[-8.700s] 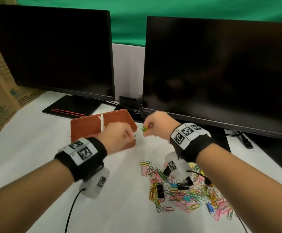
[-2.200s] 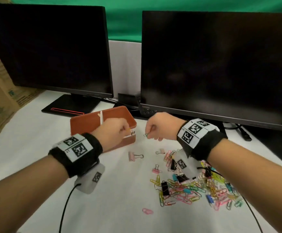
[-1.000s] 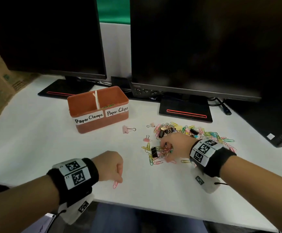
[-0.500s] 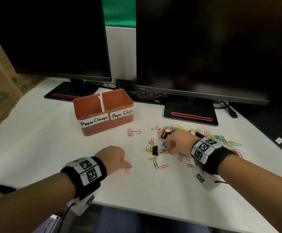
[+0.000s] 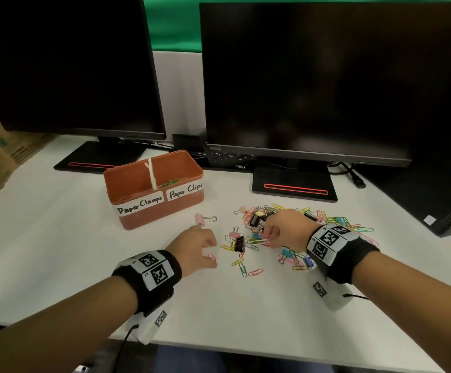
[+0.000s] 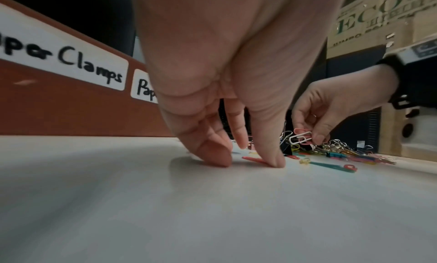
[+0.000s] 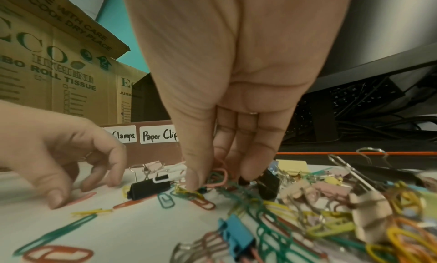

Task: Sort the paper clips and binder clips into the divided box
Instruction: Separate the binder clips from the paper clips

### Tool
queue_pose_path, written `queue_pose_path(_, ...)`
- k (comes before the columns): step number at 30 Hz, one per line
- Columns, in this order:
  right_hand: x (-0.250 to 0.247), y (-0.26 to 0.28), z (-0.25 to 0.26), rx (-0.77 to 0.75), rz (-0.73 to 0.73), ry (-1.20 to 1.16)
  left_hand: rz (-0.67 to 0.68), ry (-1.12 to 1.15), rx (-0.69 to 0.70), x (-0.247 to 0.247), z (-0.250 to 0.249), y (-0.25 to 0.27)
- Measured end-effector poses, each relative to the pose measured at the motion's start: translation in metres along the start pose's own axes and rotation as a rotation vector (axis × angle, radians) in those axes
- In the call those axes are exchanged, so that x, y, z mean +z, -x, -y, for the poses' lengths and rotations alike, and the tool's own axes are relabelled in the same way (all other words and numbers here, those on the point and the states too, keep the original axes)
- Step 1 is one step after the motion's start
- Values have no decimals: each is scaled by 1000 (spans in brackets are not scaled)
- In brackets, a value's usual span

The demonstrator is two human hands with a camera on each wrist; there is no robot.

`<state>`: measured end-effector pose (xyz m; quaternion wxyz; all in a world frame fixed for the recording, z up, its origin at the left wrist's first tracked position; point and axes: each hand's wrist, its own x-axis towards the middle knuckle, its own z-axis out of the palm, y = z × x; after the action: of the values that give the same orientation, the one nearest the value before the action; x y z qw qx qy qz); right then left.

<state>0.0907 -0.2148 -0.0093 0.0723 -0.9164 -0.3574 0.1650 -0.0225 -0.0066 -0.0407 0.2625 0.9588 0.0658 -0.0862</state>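
We note the left hand (image 5: 194,247) with thumb and forefinger tips pressed to the table (image 5: 57,251), pinching at a single pink paper clip (image 5: 212,257) that lies flat between them, its long axis running roughly away from the wrist toward the box; whether the clip is off the surface yet we cannot tell. The right hand (image 5: 283,232) pinches a few paper clips, pink and white, lifted just above the near-left edge of the loose pile (image 5: 326,224). The divided box (image 5: 154,208) stands ahead and left of both hands, nearer the left one; its right compartment, labelled Paper Clips, faces the right hand and already holds some clips. Counts: one box, two compartments; one pink binder clip (image 5: 204,219) alone just ahead of the left fingers; one black binder clip (image 5: 239,243) between the hands; pile clips too many and tangled to count
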Motion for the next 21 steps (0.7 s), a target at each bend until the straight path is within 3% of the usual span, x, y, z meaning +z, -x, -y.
queue_pose_path(14,-4,-2,-4,-68,-32,-49,45,135,-25,2,4,-22)
queue_pose_path(21,-3,0,-11,-80,-28,-48,141,-85,77,-4,1,-18)
